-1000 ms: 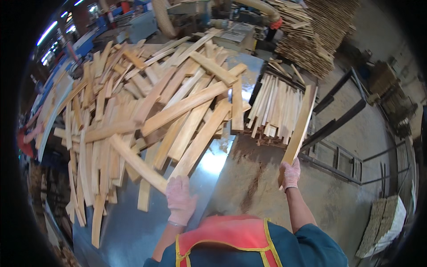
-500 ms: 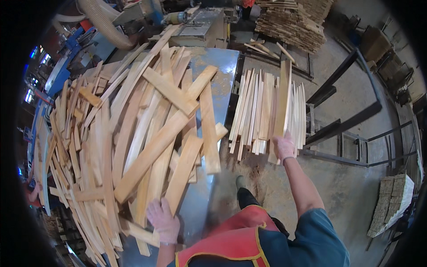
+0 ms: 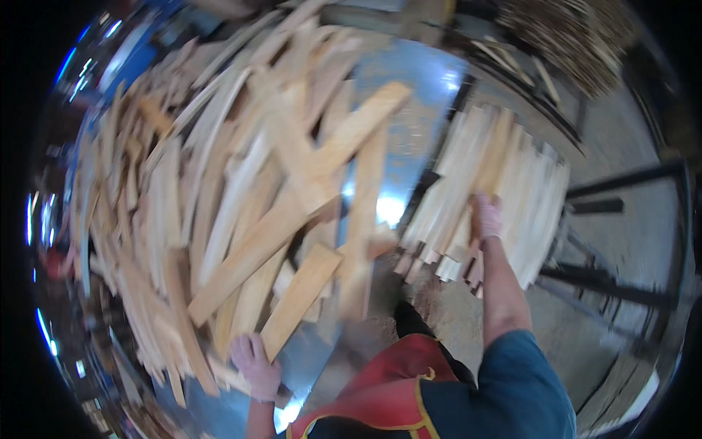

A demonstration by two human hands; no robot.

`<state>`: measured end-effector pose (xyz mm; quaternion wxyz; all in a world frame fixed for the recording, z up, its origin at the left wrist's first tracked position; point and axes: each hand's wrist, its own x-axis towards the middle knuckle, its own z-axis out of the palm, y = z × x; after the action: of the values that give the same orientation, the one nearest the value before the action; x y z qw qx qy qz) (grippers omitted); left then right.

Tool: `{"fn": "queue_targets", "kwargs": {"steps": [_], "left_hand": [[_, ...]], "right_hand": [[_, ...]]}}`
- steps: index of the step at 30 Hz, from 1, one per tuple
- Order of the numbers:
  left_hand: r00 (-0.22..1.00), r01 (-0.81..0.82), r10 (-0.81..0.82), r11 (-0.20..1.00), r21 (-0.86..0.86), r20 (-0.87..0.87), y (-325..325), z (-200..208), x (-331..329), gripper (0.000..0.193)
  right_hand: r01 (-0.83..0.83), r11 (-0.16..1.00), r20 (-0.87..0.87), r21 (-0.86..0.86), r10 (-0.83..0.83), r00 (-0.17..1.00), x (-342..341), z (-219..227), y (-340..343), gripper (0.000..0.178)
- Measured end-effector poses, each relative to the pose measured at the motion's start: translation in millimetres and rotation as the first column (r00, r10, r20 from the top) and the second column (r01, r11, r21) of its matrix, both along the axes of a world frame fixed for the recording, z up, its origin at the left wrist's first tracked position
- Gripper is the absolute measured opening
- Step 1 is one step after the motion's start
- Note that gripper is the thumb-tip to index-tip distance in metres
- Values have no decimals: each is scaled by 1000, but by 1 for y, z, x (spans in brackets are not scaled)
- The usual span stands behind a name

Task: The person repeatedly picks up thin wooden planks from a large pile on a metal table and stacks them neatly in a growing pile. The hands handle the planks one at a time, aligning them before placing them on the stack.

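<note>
Sheet-metal table (image 3: pixel 409 95) carries a loose heap of wooden slats (image 3: pixel 241 205). One slat (image 3: pixel 300 296) is gripped at its near end by the left hand (image 3: pixel 256 366); the right hand (image 3: pixel 486 216) rests on the sorted stack (image 3: pixel 504 190), its grip indiscernible. Ends should be aligned flush.

Two gloved hands are showing: the left hand (image 3: pixel 256 366) and the right hand (image 3: pixel 486 216). Two heaps of wooden slats are lying here, a loose pile (image 3: pixel 234 205) and a neat stack (image 3: pixel 504 190); blur is preventing counting single slats.
</note>
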<state>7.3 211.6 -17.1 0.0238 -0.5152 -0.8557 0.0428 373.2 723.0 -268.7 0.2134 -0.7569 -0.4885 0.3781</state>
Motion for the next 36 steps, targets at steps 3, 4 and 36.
{"fn": "queue_targets", "kwargs": {"steps": [3,4,36], "left_hand": [[993,-45,40,998,40,114,5,14,-2,75],[995,8,-22,990,137,100,13,17,-10,72],[-56,-996,-28,-70,-58,998,-546,-35,118,58]], "right_hand": [[-111,985,-310,135,148,939,28,-17,-1,59],[-113,974,-409,196,186,893,39,-14,8,55],[-914,334,-955,-230,102,278,-453,169,-628,54]]}}
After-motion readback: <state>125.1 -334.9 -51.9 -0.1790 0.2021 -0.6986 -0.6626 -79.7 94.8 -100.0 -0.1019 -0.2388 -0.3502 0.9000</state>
